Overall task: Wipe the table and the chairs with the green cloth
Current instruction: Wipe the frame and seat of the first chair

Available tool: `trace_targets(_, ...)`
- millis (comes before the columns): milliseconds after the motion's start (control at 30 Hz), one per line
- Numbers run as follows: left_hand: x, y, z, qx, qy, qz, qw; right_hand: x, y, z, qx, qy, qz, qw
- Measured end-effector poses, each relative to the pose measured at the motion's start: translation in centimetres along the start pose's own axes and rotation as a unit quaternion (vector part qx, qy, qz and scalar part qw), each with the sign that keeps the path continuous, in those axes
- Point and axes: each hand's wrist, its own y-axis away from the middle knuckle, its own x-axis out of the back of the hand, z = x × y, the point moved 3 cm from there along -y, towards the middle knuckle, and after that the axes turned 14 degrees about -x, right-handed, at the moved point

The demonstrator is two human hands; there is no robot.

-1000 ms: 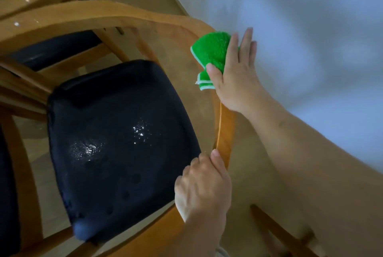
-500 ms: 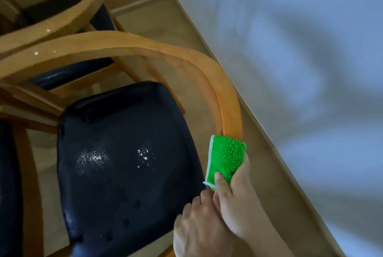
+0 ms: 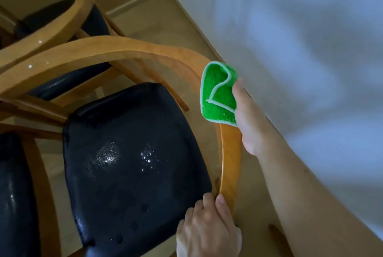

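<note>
The right hand [image 3: 248, 119] gripped the green cloth [image 3: 218, 92], with the thumb laid along the cloth's right edge and the fingers hidden behind it on the far side of the rail. The cloth was folded over on itself, its pale stitched border showing as a bent line across the green pile, and it was pressed against the curved wooden back rail [image 3: 229, 159] of the nearest chair, at the bend where the rail turned from the chair's back down its right side. The left hand [image 3: 207, 227] held the same rail lower down, near the front right corner of the seat, its fingers curled round the inner edge of the wood. The seat [image 3: 132, 165] was dark, padded and glossy, with small bright specks of light on its middle. A second chair [image 3: 62, 28] of the same wood stood beyond it toward the top left, its curved rail crossing above the first chair's rail and its dark seat partly hidden under both. At the left edge a strip of another dark seat [image 3: 14, 194] showed beside a wooden upright. The chairs stood on a tan floor [image 3: 165, 22], which met a pale wall [image 3: 300, 49] running down the right side behind the right forearm. Whether the rail was wet could not be told.
</note>
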Motion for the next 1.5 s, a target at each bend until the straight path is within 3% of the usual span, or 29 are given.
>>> trace_targets(133, -0.2, 0.3, -0.1, 0.018, -0.027, -0.034, 0.999, 1.7, 2.2, 5.3, -0.072, -0.020, 0.021, 0.997)
trace_targets(267, -0.1, 0.2, 0.2, 0.012, -0.032, -0.029, 0.999, 2.5, 6.4, 10.6, -0.195, -0.096, 0.002, 0.976)
trace_targets(333, -0.1, 0.3, 0.4, 0.005, -0.043, -0.030, 0.999, 2.4, 7.9, 12.1, -0.213, -0.120, -0.017, 0.970)
trace_targets(433, -0.2, 0.1, 0.3, 0.013, -0.028, -0.026, 0.999, 2.6, 7.6, 12.2, -0.195, -0.139, -0.019, 0.971)
trace_targets(533, -0.6, 0.4, 0.0, 0.023, -0.014, -0.043, 0.999, 2.2, 5.2, 9.8, -0.125, -0.137, -0.019, 0.982)
trace_targets(733, -0.2, 0.6, 0.0, 0.049, -0.024, -0.120, 0.991, 2.1, 0.2, 3.7, -0.074, -0.067, -0.028, 0.995)
trace_targets(833, 0.7, -1.1, 0.7, 0.147, 0.113, -0.125, 0.975, 2.8, 0.3, 4.6, -0.076, -0.048, -0.028, 0.996)
trace_targets(900, 0.6, -3.8, 1.7, 0.198, 0.248, -0.063, 0.946, 3.4, 1.5, 6.5, -0.080, -0.062, -0.040, 0.994)
trace_targets(967, 0.1, -6.2, 3.2, 0.222, 0.303, -0.012, 0.927, 4.0, 3.2, 8.9, -0.091, -0.095, -0.067, 0.989)
trace_targets(1167, -1.1, -6.3, 3.6, 0.197, 0.253, 0.083, 0.943, 3.8, 6.3, 13.8, -0.127, -0.183, -0.155, 0.963)
trace_targets(1300, -0.9, -6.0, 3.9, 0.167, 0.271, 0.108, 0.942, 3.1, 3.5, 10.6, -0.067, -0.193, -0.136, 0.969)
trace_targets(1500, -1.1, -6.2, 4.1, 0.161, 0.262, 0.110, 0.945, 2.0, -2.6, 2.2, 0.029, -0.052, -0.091, 0.994)
